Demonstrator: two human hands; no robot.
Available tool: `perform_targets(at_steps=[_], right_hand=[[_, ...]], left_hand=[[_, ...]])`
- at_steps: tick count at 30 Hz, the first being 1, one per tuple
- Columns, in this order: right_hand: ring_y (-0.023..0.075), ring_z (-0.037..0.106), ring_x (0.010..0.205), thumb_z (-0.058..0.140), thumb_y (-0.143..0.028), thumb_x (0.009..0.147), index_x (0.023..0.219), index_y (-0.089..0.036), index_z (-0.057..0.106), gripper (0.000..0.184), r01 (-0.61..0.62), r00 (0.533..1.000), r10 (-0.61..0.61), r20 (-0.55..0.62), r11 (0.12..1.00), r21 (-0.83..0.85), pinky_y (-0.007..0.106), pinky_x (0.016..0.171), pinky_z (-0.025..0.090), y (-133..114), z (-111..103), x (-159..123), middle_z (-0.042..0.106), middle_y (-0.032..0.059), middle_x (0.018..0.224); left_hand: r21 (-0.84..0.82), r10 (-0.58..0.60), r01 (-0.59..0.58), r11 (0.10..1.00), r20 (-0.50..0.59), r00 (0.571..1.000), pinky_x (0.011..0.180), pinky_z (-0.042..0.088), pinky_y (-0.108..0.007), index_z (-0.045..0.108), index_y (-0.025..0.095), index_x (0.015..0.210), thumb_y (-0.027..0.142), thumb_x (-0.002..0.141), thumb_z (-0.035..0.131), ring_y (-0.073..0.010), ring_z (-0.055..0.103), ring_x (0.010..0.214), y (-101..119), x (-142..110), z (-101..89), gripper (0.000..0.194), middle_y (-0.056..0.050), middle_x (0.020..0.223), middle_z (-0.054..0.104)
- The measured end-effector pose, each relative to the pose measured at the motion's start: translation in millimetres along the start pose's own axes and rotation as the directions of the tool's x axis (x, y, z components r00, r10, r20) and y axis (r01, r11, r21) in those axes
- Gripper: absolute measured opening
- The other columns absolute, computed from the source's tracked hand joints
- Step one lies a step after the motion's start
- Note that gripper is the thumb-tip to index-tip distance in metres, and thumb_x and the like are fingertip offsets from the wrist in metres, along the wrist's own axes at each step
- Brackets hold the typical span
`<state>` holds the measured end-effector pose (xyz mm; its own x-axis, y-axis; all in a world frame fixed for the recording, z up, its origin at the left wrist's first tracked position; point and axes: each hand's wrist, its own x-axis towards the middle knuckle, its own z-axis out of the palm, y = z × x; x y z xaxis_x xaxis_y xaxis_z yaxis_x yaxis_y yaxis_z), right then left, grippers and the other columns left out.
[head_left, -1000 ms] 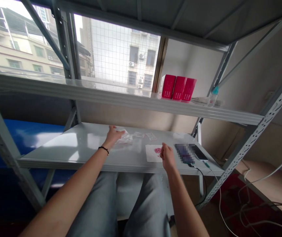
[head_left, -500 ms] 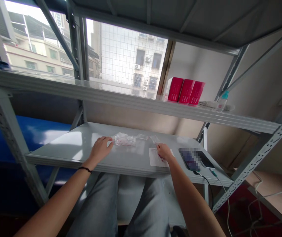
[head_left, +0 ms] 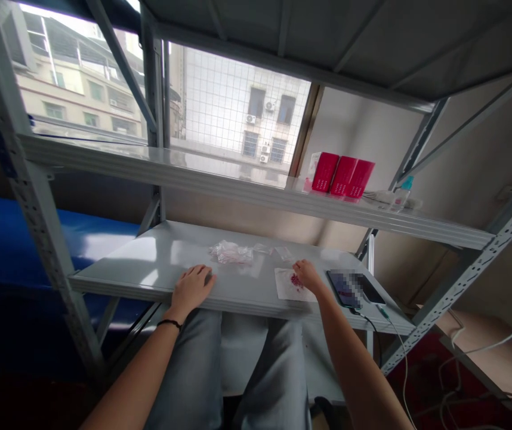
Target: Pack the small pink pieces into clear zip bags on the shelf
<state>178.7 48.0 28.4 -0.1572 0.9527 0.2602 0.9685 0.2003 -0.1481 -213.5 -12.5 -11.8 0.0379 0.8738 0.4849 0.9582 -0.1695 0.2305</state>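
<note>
My left hand (head_left: 192,285) lies flat and open on the front edge of the grey metal shelf (head_left: 148,263), holding nothing. A crumpled pile of small clear plastic bags (head_left: 230,253) sits just beyond it. My right hand (head_left: 308,275) rests on a white sheet of paper (head_left: 285,285) that carries a small heap of pink beads (head_left: 295,279); its fingers are curled toward the beads, and what they pinch is too small to make out. Two more little clear bags (head_left: 283,252) lie behind the paper.
A phone (head_left: 344,288) with a cable lies right of the paper, beside a second dark device (head_left: 369,289). Three red boxes (head_left: 343,177) and a small bottle (head_left: 401,194) stand on the shelf above. Steel uprights flank both sides. My knees sit under the shelf.
My left hand drew back from the bag pile to the shelf's front edge. My right hand moved forward onto the paper with the beads. The camera shifted slightly.
</note>
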Motion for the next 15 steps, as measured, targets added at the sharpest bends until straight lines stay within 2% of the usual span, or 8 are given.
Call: perform_targets(at_steps=[2, 4, 7, 8, 9, 11, 13, 15], right_hand=[[0.0215, 0.062, 0.102, 0.035, -0.018, 0.107, 0.099, -0.013, 0.069, 0.035, -0.025, 0.997, 0.028, -0.079, 0.999, 0.038, 0.031, 0.095, 0.043, 1, -12, -22, 0.07, 0.0132, 0.104], [0.0222, 0.06, 0.101, 0.029, -0.019, 0.108, 0.101, -0.013, 0.066, 0.037, -0.056, 0.985, 0.067, -0.16, 0.996, 0.071, 0.032, 0.093, 0.044, 0, -21, -55, 0.068, 0.013, 0.105], [0.0214, 0.059, 0.093, 0.025, -0.027, 0.11, 0.103, -0.017, 0.062, 0.039, -0.045, 0.966, 0.086, -0.243, 0.985, 0.167, 0.031, 0.084, 0.047, -9, -19, -131, 0.065, 0.0102, 0.1], [0.0211, 0.059, 0.089, 0.029, -0.031, 0.11, 0.105, -0.018, 0.061, 0.035, 0.037, 0.962, 0.041, -0.27, 0.96, 0.279, 0.03, 0.081, 0.048, -12, -13, -161, 0.064, 0.0085, 0.096], [0.021, 0.06, 0.088, 0.036, -0.033, 0.109, 0.107, -0.021, 0.061, 0.028, 0.14, 0.968, -0.048, -0.246, 0.919, 0.37, 0.031, 0.082, 0.049, -16, -4, -192, 0.064, 0.007, 0.096], [0.023, 0.062, 0.099, 0.048, -0.033, 0.106, 0.118, -0.026, 0.061, 0.019, 0.24, 0.969, -0.186, -0.165, 0.874, 0.423, 0.034, 0.089, 0.05, -21, 21, -249, 0.066, 0.0068, 0.105], [0.0256, 0.063, 0.103, 0.054, -0.03, 0.103, 0.12, -0.03, 0.061, 0.019, 0.208, 0.974, -0.154, -0.167, 0.9, 0.384, 0.037, 0.091, 0.05, -20, 52, -292, 0.067, 0.0072, 0.112], [0.028, 0.065, 0.098, 0.061, -0.03, 0.098, 0.117, -0.028, 0.062, 0.02, 0.12, 0.979, -0.057, -0.198, 0.938, 0.326, 0.039, 0.085, 0.052, -15, 82, -315, 0.068, 0.0075, 0.107]], left_hand=[[0.004, 0.002, -0.002, 1.0, -0.002, 1.0, 0.101, 0.046, -0.044, 0.071, 0.022, 0.111, 0.037, 0.098, 0.048, -0.032, 0.063, 0.118, -1, 0, 0.2, 0.03, -0.012, 0.123, 0.071], [0.008, 0.004, -0.004, 1.0, 0.0, 1.0, 0.1, 0.046, -0.045, 0.071, 0.022, 0.11, 0.037, 0.098, 0.048, -0.0325, 0.063, 0.117, -2, 0, 1.7, 0.03, -0.012, 0.123, 0.072], [0.019, -0.01, 0.01, 1.0, -0.001, 1.0, 0.101, 0.047, -0.044, 0.07, 0.023, 0.111, 0.037, 0.098, 0.046, -0.0318, 0.064, 0.117, -2, 2, 2.7, 0.031, -0.011, 0.123, 0.072], [0.027, -0.013, 0.013, 1.0, 0.0, 1.0, 0.101, 0.048, -0.043, 0.07, 0.023, 0.111, 0.037, 0.098, 0.045, -0.0313, 0.064, 0.117, -2, 2, 2.4, 0.031, -0.011, 0.123, 0.072], [0.037, -0.011, 0.011, 0.999, 0.005, 1.0, 0.101, 0.048, -0.042, 0.07, 0.023, 0.11, 0.037, 0.099, 0.045, -0.0309, 0.064, 0.117, -1, 3, 1.8, 0.031, -0.01, 0.122, 0.073], [0.055, -0.007, 0.006, 0.998, 0.018, 1.0, 0.101, 0.049, -0.041, 0.069, 0.022, 0.11, 0.037, 0.099, 0.044, -0.0308, 0.065, 0.116, 0, 3, 0.7, 0.031, -0.01, 0.122, 0.073], [0.07, -0.006, 0.005, 0.998, 0.024, 1.0, 0.1, 0.049, -0.041, 0.069, 0.022, 0.11, 0.038, 0.099, 0.044, -0.0313, 0.064, 0.117, 1, 3, 0.6, 0.032, -0.01, 0.122, 0.073], [0.076, -0.01, 0.009, 0.997, 0.018, 1.0, 0.099, 0.05, -0.041, 0.068, 0.021, 0.11, 0.039, 0.098, 0.044, -0.0318, 0.064, 0.118, 0, 3, 1.9, 0.033, -0.01, 0.123, 0.072]])
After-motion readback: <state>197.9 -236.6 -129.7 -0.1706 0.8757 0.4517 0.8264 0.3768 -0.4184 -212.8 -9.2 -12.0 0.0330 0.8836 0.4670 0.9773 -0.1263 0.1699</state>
